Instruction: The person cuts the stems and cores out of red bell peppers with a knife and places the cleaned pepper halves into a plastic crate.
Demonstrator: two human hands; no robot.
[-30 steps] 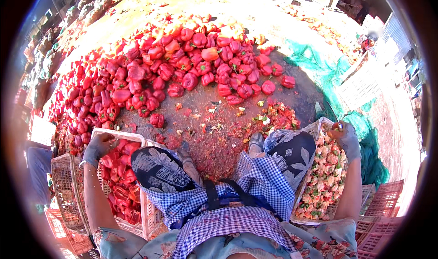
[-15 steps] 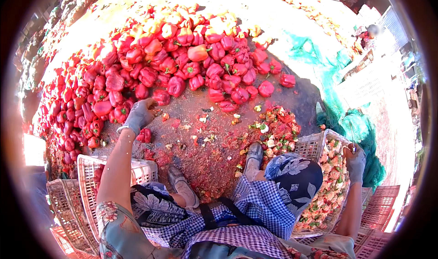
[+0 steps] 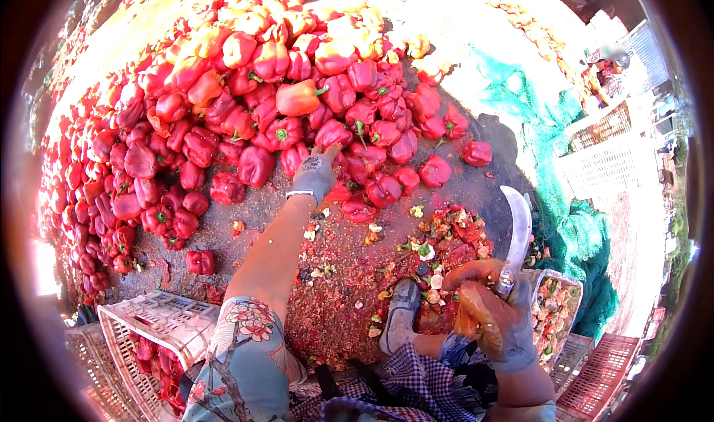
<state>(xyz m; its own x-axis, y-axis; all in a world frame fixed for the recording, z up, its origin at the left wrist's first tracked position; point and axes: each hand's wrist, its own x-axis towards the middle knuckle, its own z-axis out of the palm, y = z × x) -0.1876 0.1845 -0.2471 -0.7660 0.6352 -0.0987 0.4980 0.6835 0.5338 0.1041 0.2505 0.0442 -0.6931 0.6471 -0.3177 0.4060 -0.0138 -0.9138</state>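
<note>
My left hand (image 3: pixel 314 176), in a grey glove, reaches forward to the near edge of a heap of red bell peppers (image 3: pixel 256 165). Its fingers stretch out over a red bell pepper (image 3: pixel 333 134); whether they grip it is partly hidden. Closed round the handle of a curved knife (image 3: pixel 518 236), my right hand (image 3: pixel 497 318) is above my right knee, beside a crate of pepper scraps (image 3: pixel 556 307). The blade points up and away, and the glove's fingers are stained orange.
Seed bits and trimmings (image 3: pixel 446 236) litter the ground before my shoe (image 3: pixel 403 310). A crate holding red peppers (image 3: pixel 160 314) stands at my left. Green netting (image 3: pixel 576 232) and red crates (image 3: pixel 602 366) lie to the right. Another person (image 3: pixel 611 69) is far right.
My left hand has moved right and forward along the heap. My right hand has come inward from over the scrap crate, bringing the curved knife into plain sight.
</note>
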